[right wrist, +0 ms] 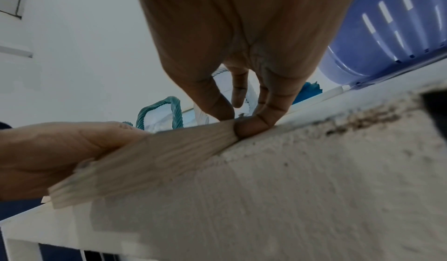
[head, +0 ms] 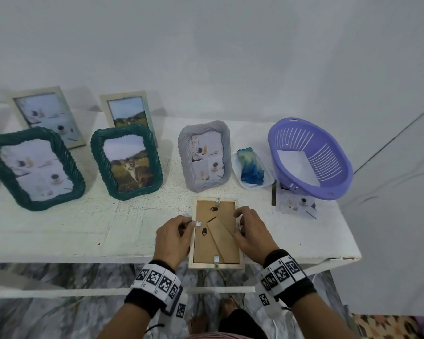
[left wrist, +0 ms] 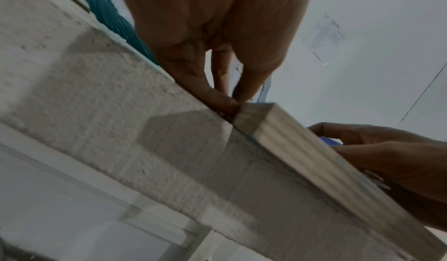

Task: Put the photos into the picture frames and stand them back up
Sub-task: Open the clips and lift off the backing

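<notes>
Wooden frame (head: 216, 234) face-down on table (head: 83, 231), both hands gripping sides.

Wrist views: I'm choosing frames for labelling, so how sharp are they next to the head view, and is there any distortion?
Head view: sharp in the middle, the wooden frame crisp, the table edge bowed by the wide lens. Left wrist view: dim, the left hand and frame edge soft. Right wrist view: the right hand blurred, the purple basket stretched at the corner.
</notes>
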The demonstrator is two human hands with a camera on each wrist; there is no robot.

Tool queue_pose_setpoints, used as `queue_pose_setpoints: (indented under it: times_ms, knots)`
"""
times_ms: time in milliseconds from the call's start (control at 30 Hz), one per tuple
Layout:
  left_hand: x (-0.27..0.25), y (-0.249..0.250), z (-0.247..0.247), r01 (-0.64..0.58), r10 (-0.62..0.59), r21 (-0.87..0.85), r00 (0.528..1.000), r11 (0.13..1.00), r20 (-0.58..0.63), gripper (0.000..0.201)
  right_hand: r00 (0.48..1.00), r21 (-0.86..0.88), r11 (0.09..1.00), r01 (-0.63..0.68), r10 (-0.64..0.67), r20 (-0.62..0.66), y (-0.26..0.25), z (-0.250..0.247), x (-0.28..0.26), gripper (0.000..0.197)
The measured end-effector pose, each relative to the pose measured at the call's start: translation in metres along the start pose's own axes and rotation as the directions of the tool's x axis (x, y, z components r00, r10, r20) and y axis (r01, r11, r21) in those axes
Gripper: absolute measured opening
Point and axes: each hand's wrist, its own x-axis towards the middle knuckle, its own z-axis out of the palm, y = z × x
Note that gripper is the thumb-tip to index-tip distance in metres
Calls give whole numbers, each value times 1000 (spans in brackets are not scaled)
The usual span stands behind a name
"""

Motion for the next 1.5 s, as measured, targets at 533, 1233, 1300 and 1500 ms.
queue_pose_setpoints:
  times_ms: [533, 1233, 1300, 1500]
  knots:
    - [11, 18, 5, 125, -130, 184, 991, 975, 14, 23, 999, 12, 999, 46, -46, 0, 4, 2, -2, 57]
    - [9, -4, 0, 34, -34, -17, 999, 999, 29, 11, 993, -439, 898, -4, 57, 107, -36, -2, 78, 37]
    - [10, -5, 1, 37, -37, -22, 999, 999, 31, 11, 993, -452, 892, 15, 39, 110, -36, -2, 79, 36]
    - [10, -4, 1, 38, -37, -19, 999, 999, 29, 10, 983, -454, 887, 88, -5, 182, -33, -8, 82, 31]
